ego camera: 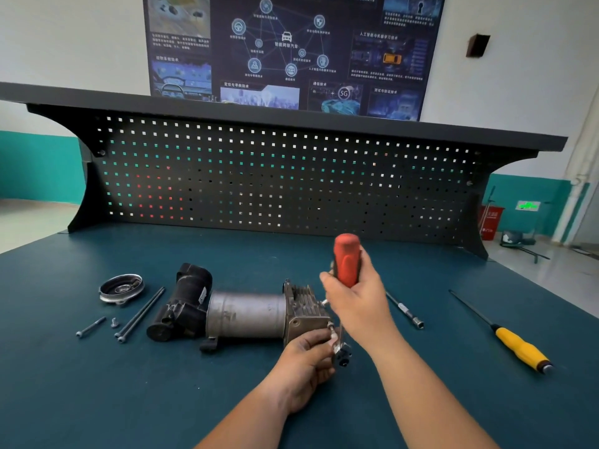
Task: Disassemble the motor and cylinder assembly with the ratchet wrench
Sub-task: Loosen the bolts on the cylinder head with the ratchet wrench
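Pinching the head of the ratchet wrench (346, 259) at the right end of the motor and cylinder assembly (246, 314), left hand (303, 361) was nearest. Right hand (356, 303) gripped its red handle. Assembly lay mid-surface, loose bolts (141, 314) toward the left edge, yellow screwdriver (518, 346) near the right edge.

A yellow-handled screwdriver (505, 335) lies at the right on the blue-green bench top (97, 384). A black pegboard (275, 176) stands along the far edge, with a dark poster (291, 50) on the wall beyond.
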`<state>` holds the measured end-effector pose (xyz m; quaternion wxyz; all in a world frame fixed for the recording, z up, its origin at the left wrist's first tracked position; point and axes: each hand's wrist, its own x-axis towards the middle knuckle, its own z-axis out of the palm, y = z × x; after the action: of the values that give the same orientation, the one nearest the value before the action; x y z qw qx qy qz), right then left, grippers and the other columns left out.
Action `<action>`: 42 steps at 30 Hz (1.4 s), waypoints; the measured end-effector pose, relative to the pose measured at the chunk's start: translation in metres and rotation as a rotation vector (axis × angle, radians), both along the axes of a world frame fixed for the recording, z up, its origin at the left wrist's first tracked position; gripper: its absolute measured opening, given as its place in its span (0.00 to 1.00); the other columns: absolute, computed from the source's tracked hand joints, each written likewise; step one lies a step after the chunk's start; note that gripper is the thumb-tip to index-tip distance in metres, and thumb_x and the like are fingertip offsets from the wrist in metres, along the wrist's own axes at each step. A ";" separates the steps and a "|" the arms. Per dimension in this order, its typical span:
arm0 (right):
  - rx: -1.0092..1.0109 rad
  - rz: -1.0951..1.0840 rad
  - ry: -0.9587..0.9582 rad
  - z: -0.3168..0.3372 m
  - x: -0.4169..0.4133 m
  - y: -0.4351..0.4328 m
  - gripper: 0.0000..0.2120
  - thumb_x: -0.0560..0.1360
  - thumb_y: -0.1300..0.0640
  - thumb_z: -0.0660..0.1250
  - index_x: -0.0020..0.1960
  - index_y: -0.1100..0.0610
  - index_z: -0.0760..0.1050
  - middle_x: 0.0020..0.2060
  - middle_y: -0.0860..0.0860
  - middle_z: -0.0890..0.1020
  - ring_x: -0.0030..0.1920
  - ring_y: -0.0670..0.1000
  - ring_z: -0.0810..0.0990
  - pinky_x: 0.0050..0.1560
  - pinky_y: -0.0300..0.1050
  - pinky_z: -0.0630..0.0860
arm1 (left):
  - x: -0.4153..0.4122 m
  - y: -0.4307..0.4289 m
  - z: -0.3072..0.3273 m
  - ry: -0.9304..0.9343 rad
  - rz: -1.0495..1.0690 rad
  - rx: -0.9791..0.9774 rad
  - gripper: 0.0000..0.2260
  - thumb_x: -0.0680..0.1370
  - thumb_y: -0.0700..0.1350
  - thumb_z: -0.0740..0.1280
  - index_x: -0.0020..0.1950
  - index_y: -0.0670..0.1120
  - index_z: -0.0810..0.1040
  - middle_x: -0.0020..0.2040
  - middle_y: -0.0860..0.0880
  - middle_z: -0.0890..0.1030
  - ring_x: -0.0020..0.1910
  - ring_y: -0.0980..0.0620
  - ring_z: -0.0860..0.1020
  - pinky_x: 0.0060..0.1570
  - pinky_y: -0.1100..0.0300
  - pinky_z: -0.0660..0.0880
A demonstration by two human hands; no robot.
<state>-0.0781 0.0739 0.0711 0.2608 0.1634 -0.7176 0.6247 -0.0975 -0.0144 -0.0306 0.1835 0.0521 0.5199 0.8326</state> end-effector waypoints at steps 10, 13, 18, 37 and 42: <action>-1.022 -0.235 -0.058 -0.038 -0.004 0.052 0.13 0.77 0.68 0.56 0.40 0.52 0.61 0.21 0.43 0.66 0.21 0.42 0.63 0.22 0.34 0.61 | 0.002 0.001 0.003 0.007 0.020 0.002 0.06 0.78 0.37 0.64 0.53 0.43 0.79 0.34 0.51 0.82 0.31 0.56 0.79 0.32 0.66 0.74; -1.260 -0.361 -0.162 -0.060 -0.009 0.057 0.12 0.76 0.65 0.55 0.37 0.53 0.60 0.25 0.46 0.64 0.20 0.43 0.62 0.21 0.34 0.59 | 0.003 0.001 0.004 0.001 0.015 0.014 0.06 0.78 0.37 0.64 0.52 0.43 0.79 0.33 0.51 0.82 0.31 0.56 0.79 0.32 0.66 0.75; -1.281 -0.376 -0.195 -0.066 -0.012 0.059 0.12 0.78 0.61 0.59 0.38 0.52 0.60 0.28 0.46 0.62 0.19 0.42 0.62 0.21 0.33 0.59 | 0.004 0.001 0.005 -0.006 0.004 0.018 0.06 0.78 0.37 0.64 0.52 0.43 0.79 0.34 0.50 0.82 0.29 0.57 0.79 0.31 0.66 0.74; 0.285 -0.128 0.205 -0.002 -0.003 -0.023 0.14 0.70 0.59 0.70 0.38 0.46 0.66 0.25 0.40 0.70 0.26 0.42 0.66 0.29 0.30 0.64 | 0.004 -0.003 0.005 0.068 -0.122 0.021 0.09 0.80 0.37 0.62 0.45 0.45 0.80 0.41 0.47 0.84 0.39 0.51 0.83 0.45 0.58 0.80; -0.028 -0.244 0.112 -0.002 -0.004 -0.007 0.16 0.72 0.61 0.70 0.37 0.43 0.70 0.25 0.43 0.70 0.25 0.43 0.67 0.30 0.37 0.68 | 0.004 0.000 0.004 0.043 -0.060 0.019 0.05 0.79 0.40 0.64 0.49 0.44 0.80 0.40 0.48 0.84 0.35 0.54 0.82 0.37 0.62 0.78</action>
<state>-0.0818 0.0670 0.0686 0.3770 0.1059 -0.7076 0.5882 -0.0936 -0.0146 -0.0266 0.1963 0.0874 0.5141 0.8304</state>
